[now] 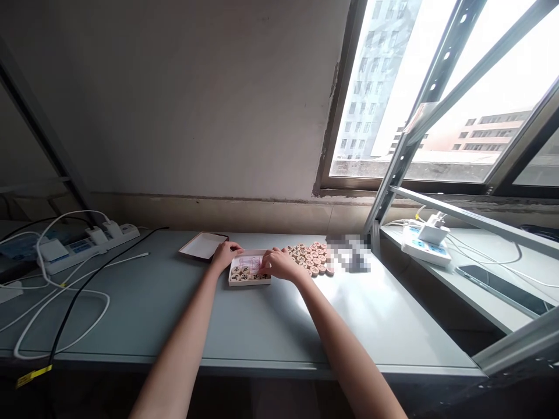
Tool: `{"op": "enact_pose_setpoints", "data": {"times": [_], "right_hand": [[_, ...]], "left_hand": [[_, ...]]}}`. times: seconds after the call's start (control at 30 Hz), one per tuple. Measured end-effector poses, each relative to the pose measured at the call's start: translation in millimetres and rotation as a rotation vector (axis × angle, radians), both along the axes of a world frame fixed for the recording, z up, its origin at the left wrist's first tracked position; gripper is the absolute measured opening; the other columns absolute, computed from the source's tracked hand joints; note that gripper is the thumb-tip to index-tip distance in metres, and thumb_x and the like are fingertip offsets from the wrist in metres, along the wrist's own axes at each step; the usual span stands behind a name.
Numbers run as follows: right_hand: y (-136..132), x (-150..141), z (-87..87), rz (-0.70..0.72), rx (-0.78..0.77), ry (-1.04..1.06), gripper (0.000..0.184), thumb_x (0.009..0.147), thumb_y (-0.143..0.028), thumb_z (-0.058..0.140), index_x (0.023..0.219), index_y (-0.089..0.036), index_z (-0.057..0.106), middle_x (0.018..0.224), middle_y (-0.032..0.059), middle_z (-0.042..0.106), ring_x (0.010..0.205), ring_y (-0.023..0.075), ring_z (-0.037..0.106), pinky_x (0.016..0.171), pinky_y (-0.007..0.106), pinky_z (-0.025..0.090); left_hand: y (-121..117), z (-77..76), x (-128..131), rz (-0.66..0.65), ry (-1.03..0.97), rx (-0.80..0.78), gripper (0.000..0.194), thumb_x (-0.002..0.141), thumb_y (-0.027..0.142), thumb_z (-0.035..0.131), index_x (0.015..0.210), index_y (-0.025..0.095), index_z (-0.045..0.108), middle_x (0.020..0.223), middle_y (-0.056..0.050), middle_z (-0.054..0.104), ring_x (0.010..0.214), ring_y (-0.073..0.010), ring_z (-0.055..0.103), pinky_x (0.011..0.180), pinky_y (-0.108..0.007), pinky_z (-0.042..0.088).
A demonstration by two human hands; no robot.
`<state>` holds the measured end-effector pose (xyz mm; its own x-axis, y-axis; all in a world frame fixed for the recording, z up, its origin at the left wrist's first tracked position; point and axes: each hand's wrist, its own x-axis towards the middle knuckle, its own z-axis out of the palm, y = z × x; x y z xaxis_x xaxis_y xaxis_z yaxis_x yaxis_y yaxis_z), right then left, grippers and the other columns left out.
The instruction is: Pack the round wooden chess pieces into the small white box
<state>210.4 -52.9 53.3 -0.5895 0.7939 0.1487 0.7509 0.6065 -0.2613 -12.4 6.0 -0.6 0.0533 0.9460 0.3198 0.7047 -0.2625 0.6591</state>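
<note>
Cables point(109, 304) and a power strip point(90, 250) crowd the table's point(248, 331) left end, well apart from the shallow box point(248, 283) of lettered round pieces point(245, 277) at its middle. The left hand point(226, 254) bends at the box's rear left corner, beside the lid point(202, 246); the right hand point(280, 262) hides its right side, near loose pieces point(312, 258). Whether either grasps anything, I can't tell from here. Beyond a metal post point(398, 163) lies a phone point(502, 288).

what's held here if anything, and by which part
The left hand is at the far left corner of the open box; grip or touch cannot be told. Nor can whether the right hand, at the right side, holds anything.
</note>
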Motion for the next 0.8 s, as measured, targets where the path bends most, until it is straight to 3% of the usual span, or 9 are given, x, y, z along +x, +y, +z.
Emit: {"op": "enact_pose_setpoints", "data": {"times": [0.2,0.3,0.43,0.57,0.7,0.8], "right_hand": [[8.7,12.2,1.3,0.102,-0.239,0.057,0.013,0.068,-0.033,0.071,0.074,-0.021,0.068,0.074,0.0013,0.066,0.066,0.0148,0.056,0.063,0.025,0.037],[14.9,16.0,-0.9,0.086,-0.231,0.196,0.013,0.070,-0.030,0.069,0.079,-0.021,0.066,0.077,0.0000,0.066,0.066,0.0136,0.056,0.057,0.022,0.036],[22.1,30.5,-3.0,-0.092,-0.126,0.350,0.018,0.079,-0.035,0.059,0.093,-0.023,0.061,0.086,-0.0010,0.067,0.074,0.0143,0.057,0.062,0.023,0.039],[26.4,45.4,-10.3,-0.286,-0.058,0.224,0.013,0.077,-0.034,0.062,0.081,-0.023,0.063,0.080,0.0017,0.065,0.084,0.0191,0.056,0.076,0.031,0.038],[30.1,49.4,-21.2,-0.393,-0.004,0.191,0.020,0.076,-0.036,0.063,0.091,-0.023,0.065,0.105,0.0075,0.057,0.106,0.0260,0.045,0.087,0.038,0.031],[33.7,54.0,-26.2,-0.422,-0.004,0.195,0.028,0.076,-0.034,0.062,0.102,-0.026,0.062,0.112,0.0066,0.053,0.109,0.0255,0.041,0.089,0.038,0.029]], "left_hand": [[0.9,-0.7,1.3,-0.005,-0.002,-0.002,0.020,0.069,0.033,0.061,0.072,0.017,0.071,0.077,-0.007,0.070,0.075,-0.0215,0.061,0.069,-0.029,0.043],[0.9,-1.2,1.4,-0.009,0.004,0.002,0.020,0.069,0.032,0.060,0.074,0.017,0.071,0.078,-0.008,0.070,0.077,-0.0217,0.061,0.069,-0.029,0.043],[0.1,-1.3,2.0,-0.019,0.001,0.010,0.018,0.069,0.031,0.060,0.072,0.016,0.071,0.077,-0.008,0.070,0.075,-0.0219,0.061,0.069,-0.029,0.043],[0.3,-1.9,2.2,-0.040,-0.018,0.012,0.018,0.069,0.031,0.059,0.070,0.017,0.070,0.076,-0.007,0.070,0.073,-0.0222,0.062,0.068,-0.030,0.043],[1.0,-2.7,1.8,-0.032,-0.025,0.015,0.018,0.068,0.032,0.058,0.069,0.017,0.069,0.076,-0.007,0.070,0.075,-0.0228,0.062,0.069,-0.031,0.043],[0.5,-2.4,2.0,-0.028,-0.021,0.009,0.019,0.068,0.033,0.058,0.069,0.017,0.069,0.076,-0.007,0.070,0.074,-0.0226,0.061,0.069,-0.030,0.043]]}}
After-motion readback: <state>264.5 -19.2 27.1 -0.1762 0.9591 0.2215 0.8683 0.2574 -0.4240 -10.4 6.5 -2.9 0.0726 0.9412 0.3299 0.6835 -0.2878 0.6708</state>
